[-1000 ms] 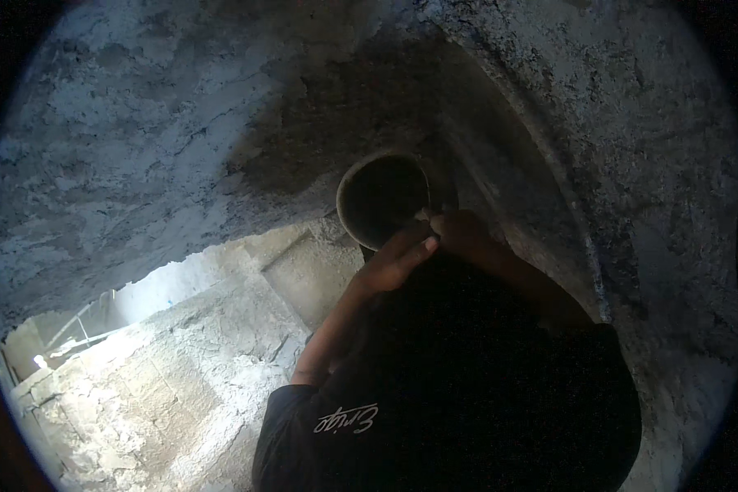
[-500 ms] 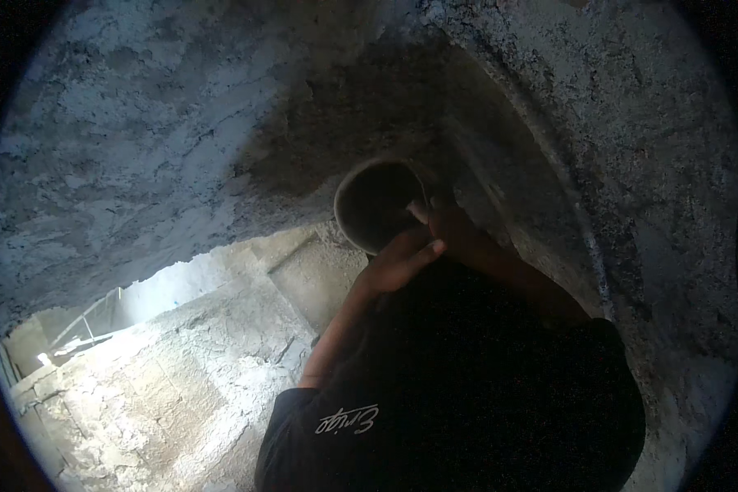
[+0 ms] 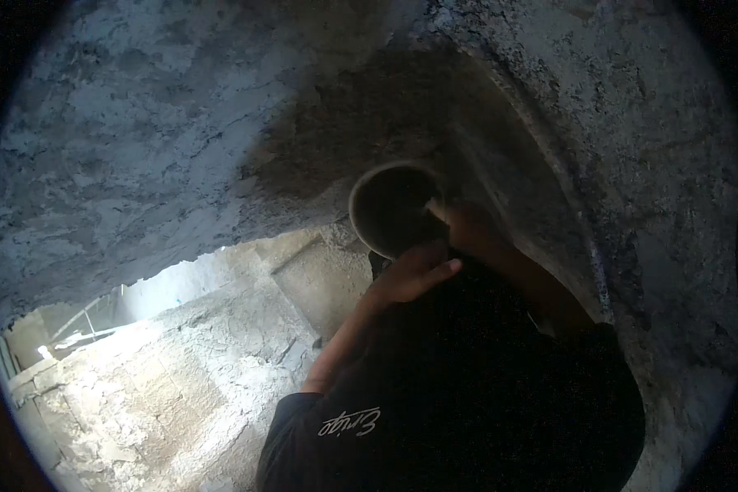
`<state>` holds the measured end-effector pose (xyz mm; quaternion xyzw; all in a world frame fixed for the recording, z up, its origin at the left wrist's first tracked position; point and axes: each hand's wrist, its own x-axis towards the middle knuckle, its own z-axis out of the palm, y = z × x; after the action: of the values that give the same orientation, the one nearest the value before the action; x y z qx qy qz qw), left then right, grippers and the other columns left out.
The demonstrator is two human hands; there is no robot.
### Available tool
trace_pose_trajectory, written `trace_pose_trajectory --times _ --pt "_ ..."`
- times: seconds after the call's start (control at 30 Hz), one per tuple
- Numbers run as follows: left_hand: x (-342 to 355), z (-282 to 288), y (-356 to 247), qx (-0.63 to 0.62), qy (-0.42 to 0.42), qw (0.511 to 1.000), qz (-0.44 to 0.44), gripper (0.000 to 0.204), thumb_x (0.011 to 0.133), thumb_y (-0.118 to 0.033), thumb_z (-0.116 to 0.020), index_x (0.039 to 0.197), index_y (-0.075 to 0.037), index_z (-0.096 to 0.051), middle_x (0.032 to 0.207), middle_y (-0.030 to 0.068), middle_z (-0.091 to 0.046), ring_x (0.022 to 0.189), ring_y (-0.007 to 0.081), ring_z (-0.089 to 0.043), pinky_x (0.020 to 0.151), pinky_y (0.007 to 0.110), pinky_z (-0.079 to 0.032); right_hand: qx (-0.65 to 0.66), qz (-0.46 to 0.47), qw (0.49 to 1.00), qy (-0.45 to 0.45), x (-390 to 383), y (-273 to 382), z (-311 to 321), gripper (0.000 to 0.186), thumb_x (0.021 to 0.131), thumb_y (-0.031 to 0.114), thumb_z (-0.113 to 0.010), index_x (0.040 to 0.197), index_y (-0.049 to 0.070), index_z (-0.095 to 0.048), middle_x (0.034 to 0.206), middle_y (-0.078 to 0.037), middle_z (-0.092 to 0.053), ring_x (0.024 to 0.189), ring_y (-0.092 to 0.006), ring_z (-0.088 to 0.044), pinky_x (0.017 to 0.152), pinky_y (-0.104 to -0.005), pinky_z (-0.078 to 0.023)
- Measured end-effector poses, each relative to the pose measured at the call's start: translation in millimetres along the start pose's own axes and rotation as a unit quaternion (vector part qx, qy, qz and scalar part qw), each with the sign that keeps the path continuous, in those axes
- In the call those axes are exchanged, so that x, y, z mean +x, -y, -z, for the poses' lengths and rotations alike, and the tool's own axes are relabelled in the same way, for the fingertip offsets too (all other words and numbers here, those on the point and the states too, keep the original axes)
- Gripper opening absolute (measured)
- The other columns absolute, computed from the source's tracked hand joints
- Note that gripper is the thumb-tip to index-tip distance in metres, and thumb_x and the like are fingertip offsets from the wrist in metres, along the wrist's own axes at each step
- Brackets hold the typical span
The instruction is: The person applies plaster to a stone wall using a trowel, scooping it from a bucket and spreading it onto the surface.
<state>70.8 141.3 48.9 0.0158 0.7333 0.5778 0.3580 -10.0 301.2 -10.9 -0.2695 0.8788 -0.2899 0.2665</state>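
In front of my body is a round, dark container point(image 3: 359, 215) with a pale rim, like a bowl or small bucket; its inside is in deep shadow. My left hand point(image 3: 418, 275) is closed on its near rim, thumb stretched along the outside. At the right side of the opening, my right hand point(image 3: 467, 225) is bent inward with its fingers closed. A short pale piece point(image 3: 436, 210) shows at those fingers, but the dimness hides whether it is a tool or a fingertip.
A rough, patchy grey plastered wall point(image 3: 123, 148) spreads across the upper left. Along the right, a raised curved edge point(image 3: 541, 135) runs down another rough wall point(image 3: 656, 164). Bright light falls on a cracked, uneven surface point(image 3: 164, 369) at lower left, with thin bars point(image 3: 86, 320) beyond it.
The container and both my hands have shifted slightly right and down. My right hand has drawn a little away from my left hand.
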Motion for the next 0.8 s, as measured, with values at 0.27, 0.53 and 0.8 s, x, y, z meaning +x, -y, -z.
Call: trace_pose_trajectory --times 0.27,0.53,0.8 --pt "-4 6 -1 -0.084 -0.007 0.996 -0.037 0.053 0.093 -0.047 -0.044 0.115 0.001 -0.050 0.108 0.0162 -0.054 0.101 0.0269 -0.051 0.087 0.039 -0.040 0.055 0.036 0.989 0.130 -4 -5 -1 0.040 0.088 0.029 -0.051 0.120 0.007 -0.057 0.111 -0.017 -0.062 0.101 -0.0337 -0.060 0.087 -0.0390 -0.046" --pt "2 2 -17 0.023 -0.005 0.998 0.054 0.055 0.093 -0.048 -0.044 0.115 0.002 -0.051 0.115 0.0189 -0.055 0.106 0.0293 -0.051 0.090 0.042 -0.039 0.073 -0.071 0.995 0.019 -14 -12 24 0.061 0.075 0.012 -0.061 0.134 0.012 -0.044 0.111 -0.015 -0.062 0.101 -0.0290 -0.060 0.084 -0.0407 -0.048" --pt "13 -2 -9 -0.038 0.069 0.997 -0.008 0.060 0.093 -0.047 -0.044 0.127 0.002 -0.045 0.122 0.0208 -0.052 0.113 0.0308 -0.048 0.097 0.040 -0.037 0.168 -0.025 0.985 0.013 -13 -2 -17 0.036 0.080 0.016 -0.060 0.115 0.010 -0.061 0.100 -0.015 -0.064 0.094 -0.0312 -0.062 0.078 -0.0416 -0.049"
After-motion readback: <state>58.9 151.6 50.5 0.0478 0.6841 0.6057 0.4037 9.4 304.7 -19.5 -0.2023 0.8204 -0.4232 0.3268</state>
